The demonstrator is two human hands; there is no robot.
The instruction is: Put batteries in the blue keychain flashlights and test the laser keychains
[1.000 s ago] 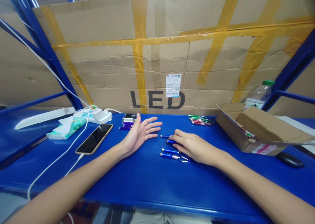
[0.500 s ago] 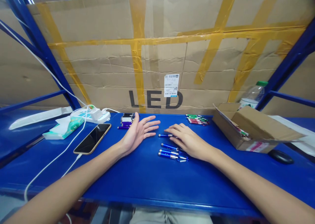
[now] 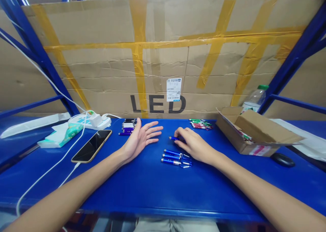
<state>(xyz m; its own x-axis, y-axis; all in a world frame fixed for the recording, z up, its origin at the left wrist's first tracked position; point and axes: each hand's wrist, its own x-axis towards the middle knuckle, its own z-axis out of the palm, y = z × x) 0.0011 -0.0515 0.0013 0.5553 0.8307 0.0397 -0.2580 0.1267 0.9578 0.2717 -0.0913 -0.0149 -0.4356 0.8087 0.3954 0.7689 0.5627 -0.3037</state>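
My right hand [image 3: 194, 144] is closed on a blue keychain penlight [image 3: 173, 138], a slim metal tube whose end sticks out to the left between thumb and fingers. Several more blue keychain penlights [image 3: 170, 157] with metal clips lie in a loose stack just below that hand. My left hand [image 3: 139, 139] rests open on the blue table, palm turned inward and fingers spread, holding nothing. Behind its thumb sits a row of black, white and purple penlights [image 3: 127, 126], partly hidden by the hand. Green and red penlights [image 3: 200, 124] lie together at the back, beyond my right hand.
An open cardboard box [image 3: 235, 142] with small items inside stands at the right, a black mouse [image 3: 283, 159] beside it and a bottle [image 3: 256, 99] behind. At left are a phone [image 3: 92, 146], a tissue pack [image 3: 61, 136], a power strip [image 3: 102, 123] and white cables.
My right hand's fingers have closed around the upper blue penlight, which has shifted slightly to the right relative to the others. My left hand stays open in place. The view has shifted slightly.
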